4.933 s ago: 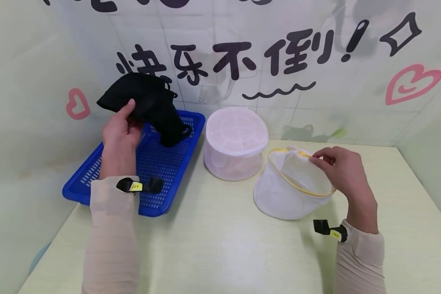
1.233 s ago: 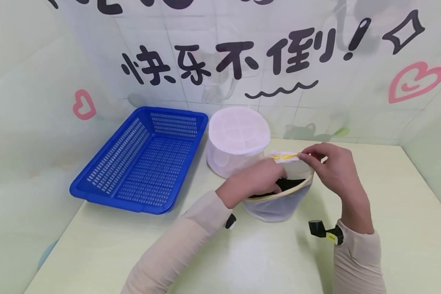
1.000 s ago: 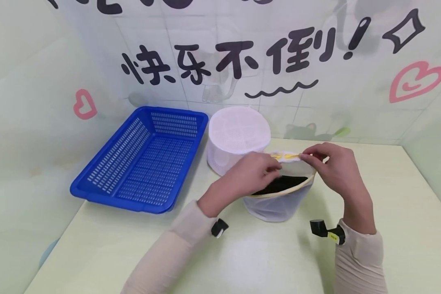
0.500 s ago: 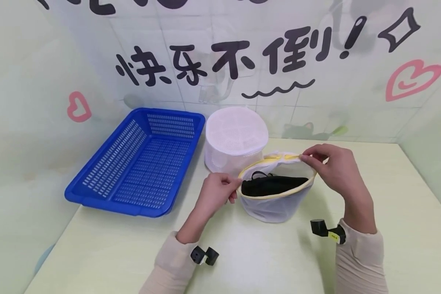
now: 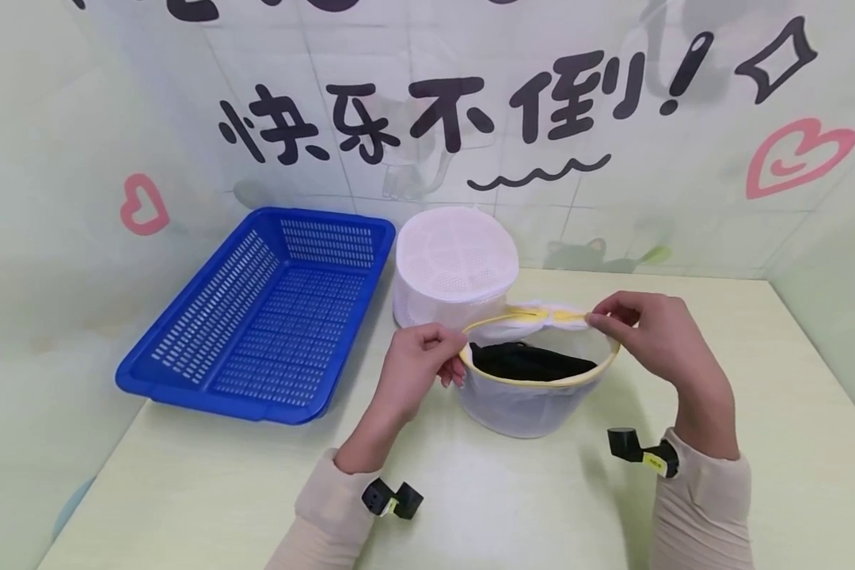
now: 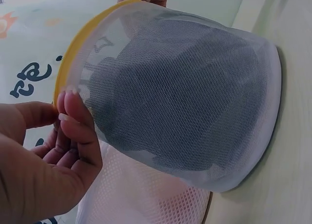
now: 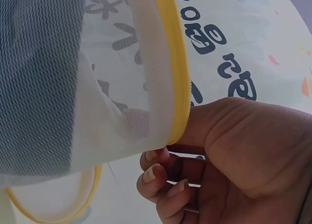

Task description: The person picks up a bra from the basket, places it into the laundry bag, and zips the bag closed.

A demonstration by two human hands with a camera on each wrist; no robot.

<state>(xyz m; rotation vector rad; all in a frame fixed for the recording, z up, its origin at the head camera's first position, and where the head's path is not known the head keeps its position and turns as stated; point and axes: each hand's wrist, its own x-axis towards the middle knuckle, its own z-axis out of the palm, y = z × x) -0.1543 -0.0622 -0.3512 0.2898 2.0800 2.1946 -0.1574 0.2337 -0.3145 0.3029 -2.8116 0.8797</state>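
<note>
A white mesh laundry bag (image 5: 527,412) with a yellow zipper rim stands on the table, its mouth open. Inside it lies a black cloth garment (image 5: 530,362), which shows dark through the mesh in both wrist views. My left hand (image 5: 419,368) pinches the yellow rim at the bag's left side between thumb and fingers. At the right side, my right hand (image 5: 644,332) pinches the rim near the back. In the left wrist view, the left hand (image 6: 53,151) grips the yellow edge (image 6: 80,36); the right wrist view has the right hand (image 7: 214,160) at the other end.
Behind the bag stands a round white-pink mesh laundry bag (image 5: 456,265), touching or nearly touching it. A blue plastic basket (image 5: 292,340) sits on the left of the table (image 5: 484,507). A printed sheet (image 5: 427,71) covers the wall at the back.
The left hand carried the black garment from over the basket into the bag, let go and took the bag's left rim. The right hand stayed on the rim; the mouth is now spread wider.
</note>
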